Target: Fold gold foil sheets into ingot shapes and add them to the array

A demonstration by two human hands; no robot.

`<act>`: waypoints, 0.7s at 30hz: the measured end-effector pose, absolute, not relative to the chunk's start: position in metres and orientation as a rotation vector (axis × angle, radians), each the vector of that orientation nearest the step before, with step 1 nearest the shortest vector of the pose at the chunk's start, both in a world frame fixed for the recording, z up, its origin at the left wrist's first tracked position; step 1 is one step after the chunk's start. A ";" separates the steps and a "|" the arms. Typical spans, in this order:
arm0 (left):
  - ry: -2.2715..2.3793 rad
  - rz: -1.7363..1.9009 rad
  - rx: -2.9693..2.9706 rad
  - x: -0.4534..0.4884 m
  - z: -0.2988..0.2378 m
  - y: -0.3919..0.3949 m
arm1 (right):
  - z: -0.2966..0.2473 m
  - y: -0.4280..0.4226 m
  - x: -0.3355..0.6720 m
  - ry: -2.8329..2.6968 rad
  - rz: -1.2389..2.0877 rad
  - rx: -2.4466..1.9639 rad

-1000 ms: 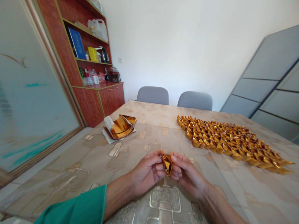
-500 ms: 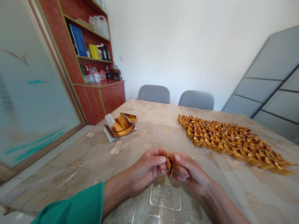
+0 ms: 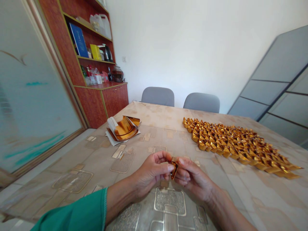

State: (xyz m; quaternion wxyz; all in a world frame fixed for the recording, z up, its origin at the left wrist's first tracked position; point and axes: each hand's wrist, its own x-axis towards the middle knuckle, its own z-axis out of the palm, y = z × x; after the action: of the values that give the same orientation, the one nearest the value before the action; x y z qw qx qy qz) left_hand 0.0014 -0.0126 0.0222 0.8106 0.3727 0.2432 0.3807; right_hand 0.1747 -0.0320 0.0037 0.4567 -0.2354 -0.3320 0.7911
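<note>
Sitting at the worktop, near rows of gold foil folds, the left hand and right hand pinch one small gold fold above the worktop. The fingers press closed on it, and it looks narrower than before.

glossy metallic foil, probably plastic tablecloth
</note>
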 end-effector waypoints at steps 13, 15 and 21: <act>0.551 0.877 0.840 0.004 0.015 -0.009 | -0.001 -0.029 0.171 -0.635 2.030 -0.571; 0.585 0.919 0.885 0.006 0.014 -0.010 | -0.002 -0.029 0.170 -0.650 2.046 -0.575; 0.666 0.956 0.918 0.007 0.013 -0.009 | -0.004 -0.029 0.166 -0.626 1.985 -0.661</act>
State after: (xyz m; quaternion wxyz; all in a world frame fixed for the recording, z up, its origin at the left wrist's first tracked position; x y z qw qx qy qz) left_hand 0.0068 -0.0094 0.0135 0.7374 0.4180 0.3033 0.4353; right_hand 0.1663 -0.0293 -0.0036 0.4608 -0.2688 -0.2544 0.8067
